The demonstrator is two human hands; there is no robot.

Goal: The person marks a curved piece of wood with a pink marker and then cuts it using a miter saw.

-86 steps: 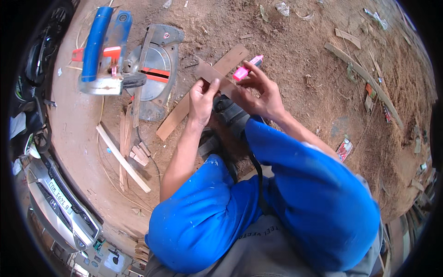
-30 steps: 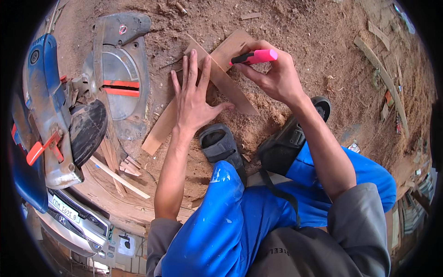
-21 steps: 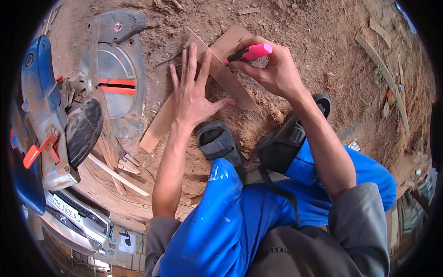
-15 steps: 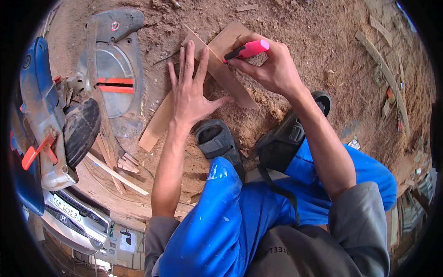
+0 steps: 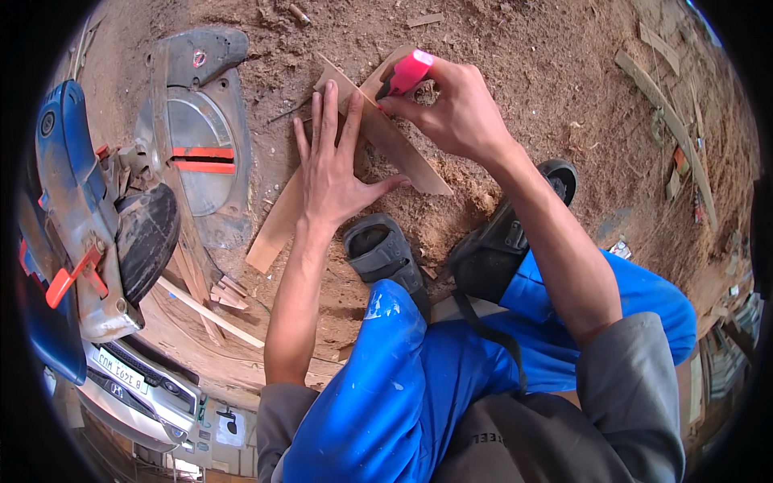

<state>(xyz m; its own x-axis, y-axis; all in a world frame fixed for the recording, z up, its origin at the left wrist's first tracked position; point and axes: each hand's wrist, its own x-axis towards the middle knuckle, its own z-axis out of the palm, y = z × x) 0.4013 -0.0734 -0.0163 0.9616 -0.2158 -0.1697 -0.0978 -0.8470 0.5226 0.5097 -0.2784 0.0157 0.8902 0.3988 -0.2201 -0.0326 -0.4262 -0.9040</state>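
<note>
Two flat wooden boards lie crossed on the ground in front of me. The upper board (image 5: pixel 407 151) slants from far left to near right over the lower board (image 5: pixel 278 224). My left hand (image 5: pixel 334 181) rests flat across them with its fingers spread, fingertips on the upper board and thumb out to the right. Between the fingers of my right hand (image 5: pixel 465 113) is a pink and black marker (image 5: pixel 409 74). Its tip meets the upper board's right edge, where the lower board comes out from beneath. The tip itself is partly hidden by my fingers.
A miter saw (image 5: pixel 201 149) with a blue handle and dark round blade guard stands at left. Wood offcuts (image 5: pixel 229 294) lie beside it. Long wood strips (image 5: pixel 668 121) are at far right. My sandaled feet (image 5: pixel 386 249) stand close to the boards on sawdust-covered ground.
My right hand has moved a little left and away from me along the upper board's edge, and the marker is tilted more upright. My left hand keeps its place on the boards.
</note>
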